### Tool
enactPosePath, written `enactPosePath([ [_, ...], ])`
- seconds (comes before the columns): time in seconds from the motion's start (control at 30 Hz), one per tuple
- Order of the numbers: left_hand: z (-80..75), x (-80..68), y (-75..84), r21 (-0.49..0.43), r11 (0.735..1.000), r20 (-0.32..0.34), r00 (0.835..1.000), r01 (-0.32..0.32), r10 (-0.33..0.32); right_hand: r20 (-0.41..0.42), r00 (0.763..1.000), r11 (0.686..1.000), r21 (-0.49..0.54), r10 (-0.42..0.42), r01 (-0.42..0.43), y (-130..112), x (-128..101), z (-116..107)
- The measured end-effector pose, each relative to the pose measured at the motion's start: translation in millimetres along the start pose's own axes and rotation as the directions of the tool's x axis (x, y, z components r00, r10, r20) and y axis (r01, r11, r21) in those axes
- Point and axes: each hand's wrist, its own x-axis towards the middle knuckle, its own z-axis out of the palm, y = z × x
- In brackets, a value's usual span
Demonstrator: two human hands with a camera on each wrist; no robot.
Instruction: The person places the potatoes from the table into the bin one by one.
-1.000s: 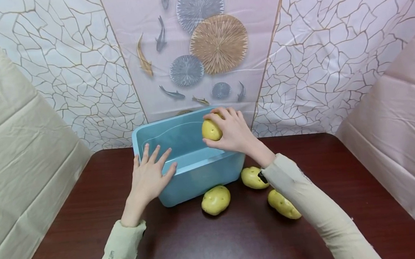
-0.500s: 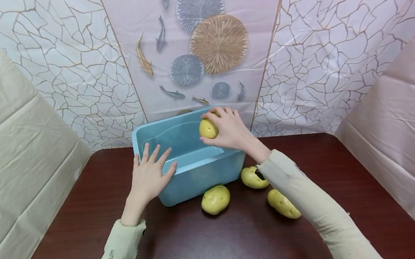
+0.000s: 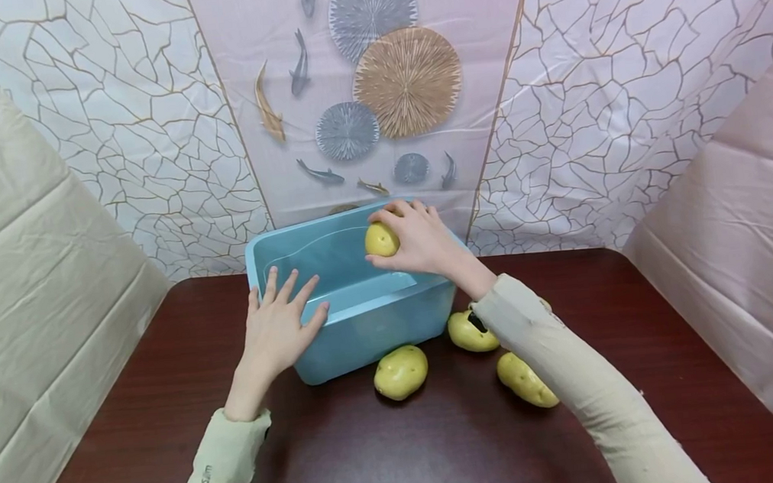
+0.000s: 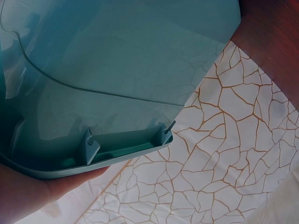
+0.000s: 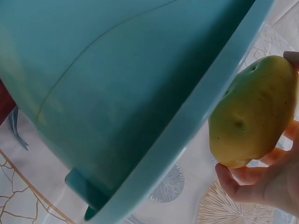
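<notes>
My right hand (image 3: 421, 238) grips a yellow potato (image 3: 382, 239) over the right end of a blue plastic bin (image 3: 380, 326). In the right wrist view, fingertips and thumb curl round the ends of the potato (image 5: 254, 112), beyond the bin's rim (image 5: 187, 119). My left hand (image 3: 277, 328) has its fingers spread straight at the bin's front left corner. From the left wrist, the hand (image 4: 51, 186) lies along the outside of the bin's rim (image 4: 93, 170). Fingers in that view are partly hidden by the rim.
One potato (image 3: 401, 373) lies before the bin, with another potato (image 3: 472, 331) at its right front corner. A further potato (image 3: 526, 380) is partly covered by the right sleeve (image 3: 563, 364). Patterned cloth (image 3: 177, 137) hangs behind the dark wooden table (image 3: 392, 463).
My right hand has moved slightly left with the potato, further over the bin. The left hand, bin and potatoes on the table stay in place.
</notes>
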Motion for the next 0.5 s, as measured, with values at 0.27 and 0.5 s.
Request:
enactPosePath([
  [0.27, 0.3, 0.5, -0.4, 0.002, 1.0, 0.001, 1.0, 0.001, -0.001, 0.039, 0.999, 1.0, 0.0, 0.03, -0.03, -1.3, 3.8, -1.3],
  [0.5, 0.3, 0.0, -0.4, -0.004, 1.0, 0.003, 1.0, 0.002, -0.002, 0.065, 0.997, 0.999, -0.014, 0.049, -0.048, -0.9, 7.1, -0.5],
])
